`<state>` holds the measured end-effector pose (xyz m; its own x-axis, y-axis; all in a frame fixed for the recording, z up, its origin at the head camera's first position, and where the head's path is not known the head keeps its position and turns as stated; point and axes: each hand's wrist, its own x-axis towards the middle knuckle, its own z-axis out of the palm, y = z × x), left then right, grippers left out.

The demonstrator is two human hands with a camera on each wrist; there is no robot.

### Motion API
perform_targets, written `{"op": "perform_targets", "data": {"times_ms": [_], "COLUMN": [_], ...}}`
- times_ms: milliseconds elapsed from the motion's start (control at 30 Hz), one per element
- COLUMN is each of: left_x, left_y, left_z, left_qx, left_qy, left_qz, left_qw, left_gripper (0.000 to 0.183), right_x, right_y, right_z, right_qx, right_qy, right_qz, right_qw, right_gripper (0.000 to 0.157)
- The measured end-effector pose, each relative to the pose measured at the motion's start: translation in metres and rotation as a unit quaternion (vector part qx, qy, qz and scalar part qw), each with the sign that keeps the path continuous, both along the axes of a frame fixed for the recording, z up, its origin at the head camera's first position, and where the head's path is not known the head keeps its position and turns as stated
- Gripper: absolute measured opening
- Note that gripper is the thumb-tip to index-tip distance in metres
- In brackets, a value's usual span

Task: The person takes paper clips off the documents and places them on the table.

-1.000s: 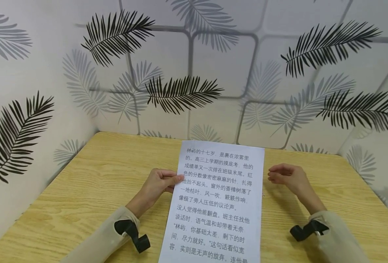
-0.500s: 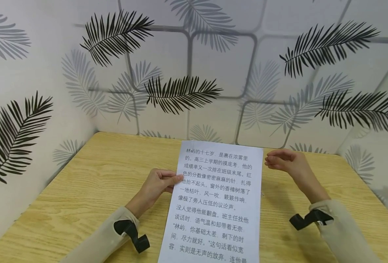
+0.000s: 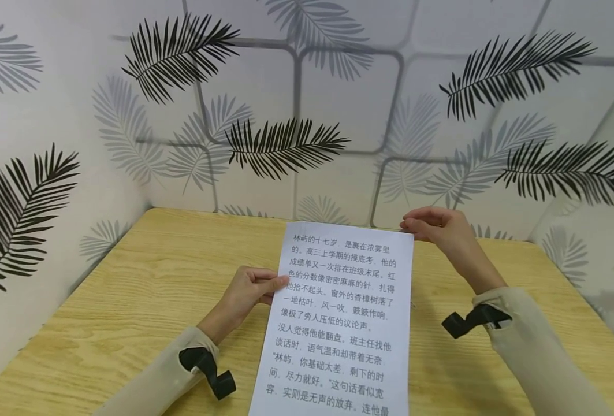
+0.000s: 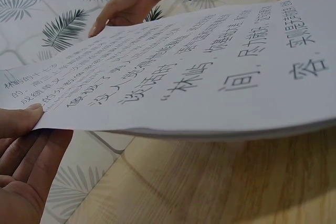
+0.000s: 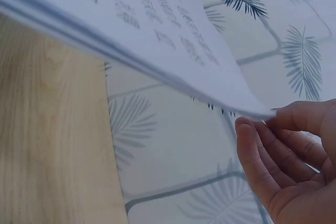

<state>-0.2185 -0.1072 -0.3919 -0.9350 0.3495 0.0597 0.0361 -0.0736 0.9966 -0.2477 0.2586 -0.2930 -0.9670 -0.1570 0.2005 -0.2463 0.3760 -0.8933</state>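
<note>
One paper stack [image 3: 338,346] between two hands, long axis running away from the body.
I see the left hand [image 3: 246,294] pinching the left long edge, thumb above, fingers below; the right hand [image 3: 444,231] is at the far right corner, fingers partly curled, grip on it I cannot tell. One table [image 3: 156,289] lies under the stack; its sheets I cannot count.
</note>
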Motion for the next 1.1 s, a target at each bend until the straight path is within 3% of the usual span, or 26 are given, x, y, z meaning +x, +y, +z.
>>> {"op": "perform_targets", "data": {"times_ms": [267, 800, 1100], "left_x": [0.001, 0.000, 0.001], "left_y": [0.001, 0.000, 0.000], "left_z": [0.001, 0.001, 0.000], "left_qx": [0.005, 0.002, 0.000], "left_qy": [0.000, 0.002, 0.006], "left_qz": [-0.002, -0.006, -0.007], "left_qw": [1.0000, 1.0000, 1.0000], "left_gripper": [0.029, 0.029, 0.029], "right_x": [-0.006, -0.010, -0.013], "right_y": [-0.018, -0.057, -0.086], "right_z": [0.012, 0.029, 0.028], "right_qx": [0.004, 0.064, 0.098], "right_qy": [0.007, 0.052, 0.076], "right_qz": [0.005, 0.011, 0.034], "right_qw": [1.000, 0.997, 0.992], "right_gripper": [0.038, 0.028, 0.023]}}
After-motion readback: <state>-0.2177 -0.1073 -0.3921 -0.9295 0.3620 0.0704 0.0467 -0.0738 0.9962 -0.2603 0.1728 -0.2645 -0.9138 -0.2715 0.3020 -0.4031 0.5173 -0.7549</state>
